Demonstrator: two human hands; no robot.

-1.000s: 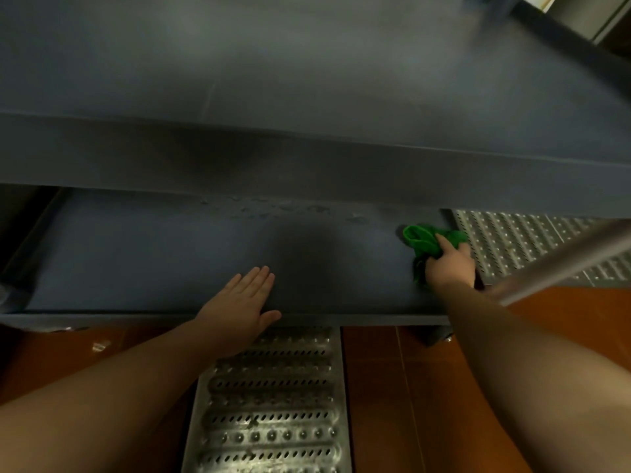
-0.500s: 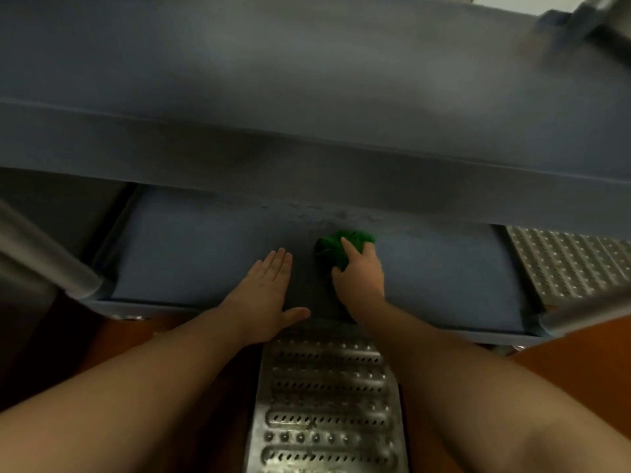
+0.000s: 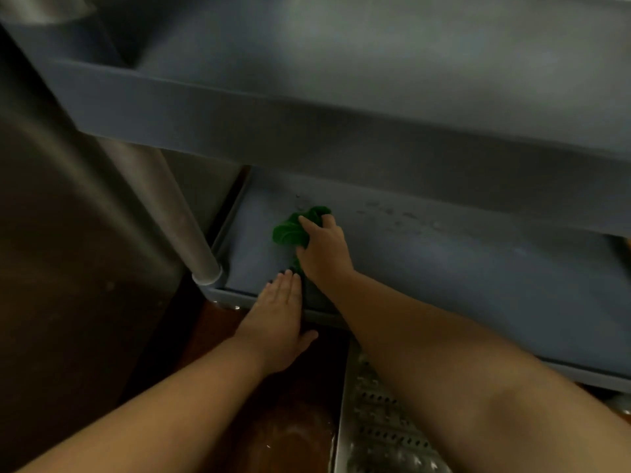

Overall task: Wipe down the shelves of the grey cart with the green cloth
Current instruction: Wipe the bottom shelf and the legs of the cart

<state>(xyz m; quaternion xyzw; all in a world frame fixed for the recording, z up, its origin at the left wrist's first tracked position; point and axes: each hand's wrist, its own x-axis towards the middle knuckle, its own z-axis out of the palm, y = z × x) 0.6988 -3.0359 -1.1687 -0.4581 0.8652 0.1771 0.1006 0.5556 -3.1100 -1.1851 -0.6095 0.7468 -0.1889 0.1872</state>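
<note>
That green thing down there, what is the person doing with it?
It is a green cloth, bunched in the person's right hand and pressed on the lower shelf of a grey cart, near its left end. The left hand rests flat on the shelf's front edge. Wet-looking spots show further right.

The grey cart's lower shelf [image 3: 461,268] looks like matt plastic, smooth, with a few pale speckled marks near its far edge. The upper shelf [image 3: 375,80] has the same dull grey finish. The green cloth [image 3: 290,230] is soft, crumpled fabric. The cart's post [image 3: 177,213] on the left is brushed metal with a faint sheen. The floor [image 3: 283,421] is glossy reddish-brown tile, and the grate [image 3: 382,431] is perforated, shiny metal.
</note>
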